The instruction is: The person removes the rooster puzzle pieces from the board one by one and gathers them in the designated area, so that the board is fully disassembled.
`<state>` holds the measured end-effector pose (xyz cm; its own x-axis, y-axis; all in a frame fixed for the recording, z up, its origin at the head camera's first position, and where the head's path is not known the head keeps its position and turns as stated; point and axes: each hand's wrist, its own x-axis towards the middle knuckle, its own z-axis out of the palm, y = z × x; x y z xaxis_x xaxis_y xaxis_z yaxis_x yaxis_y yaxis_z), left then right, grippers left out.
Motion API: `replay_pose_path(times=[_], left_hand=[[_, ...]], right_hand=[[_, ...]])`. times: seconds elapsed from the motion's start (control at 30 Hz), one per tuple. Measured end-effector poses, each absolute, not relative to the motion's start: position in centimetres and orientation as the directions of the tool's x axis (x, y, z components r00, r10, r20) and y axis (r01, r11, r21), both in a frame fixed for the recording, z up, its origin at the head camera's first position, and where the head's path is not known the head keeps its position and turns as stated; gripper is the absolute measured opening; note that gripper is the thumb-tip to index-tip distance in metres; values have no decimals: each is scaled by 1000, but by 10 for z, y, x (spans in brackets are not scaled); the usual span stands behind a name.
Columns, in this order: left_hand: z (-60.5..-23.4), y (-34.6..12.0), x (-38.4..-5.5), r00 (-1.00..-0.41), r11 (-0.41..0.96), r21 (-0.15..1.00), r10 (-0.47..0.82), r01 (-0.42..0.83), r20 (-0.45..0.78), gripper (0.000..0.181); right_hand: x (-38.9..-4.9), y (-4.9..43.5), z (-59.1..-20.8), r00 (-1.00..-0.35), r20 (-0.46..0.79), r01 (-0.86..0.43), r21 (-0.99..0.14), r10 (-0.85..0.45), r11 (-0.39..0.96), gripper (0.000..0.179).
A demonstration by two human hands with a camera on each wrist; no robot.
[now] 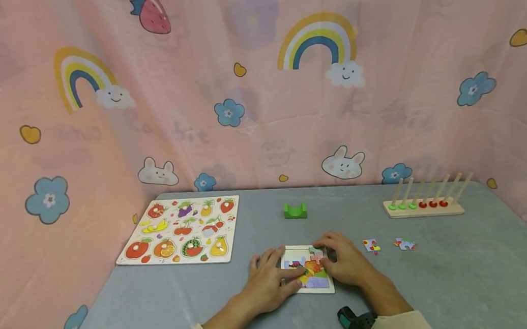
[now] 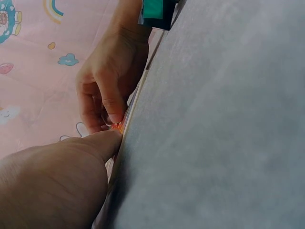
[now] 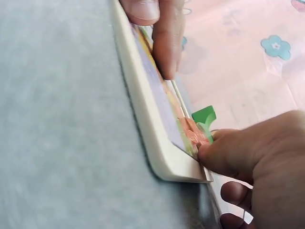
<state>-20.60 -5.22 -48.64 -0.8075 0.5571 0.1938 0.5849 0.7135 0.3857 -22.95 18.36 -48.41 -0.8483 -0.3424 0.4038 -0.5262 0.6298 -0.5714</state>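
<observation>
A small jigsaw puzzle in a pale wooden tray (image 1: 318, 290) lies at the front middle of the table. My left hand (image 1: 267, 281) rests over the tray's left side, its extended index finger touching the pieces inside. At the upper right corner, my right hand (image 1: 346, 263) pinches a pink and green puzzle piece (image 1: 315, 254) between thumb and fingers. In the right wrist view that puzzle piece (image 3: 196, 136) stands slightly tilted against the tray's inner edge. Fingers partly cover the picture in the tray.
Two loose puzzle pieces, one (image 1: 371, 246) nearer and another (image 1: 404, 244) farther out, lie right of the right hand. A fruit peg board (image 1: 233, 228) lies at the left. Behind the tray is a green block (image 1: 295, 211). A peg stand (image 1: 452, 207) with rings occupies the back right.
</observation>
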Motion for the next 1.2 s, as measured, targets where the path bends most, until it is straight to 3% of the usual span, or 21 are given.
replay_pose_path(times=[0.43, 1.2], left_hand=[[-486, -55, -207, -813, 725, 377, 552, 577, 183, 32], [-488, -52, -205, -813, 716, 393, 550, 577, 192, 32]], right_hand=[[-231, 181, -477, -868, 378, -496, -606, -323, 622, 31], [-201, 233, -398, -844, 465, -514, -566, -265, 644, 34]])
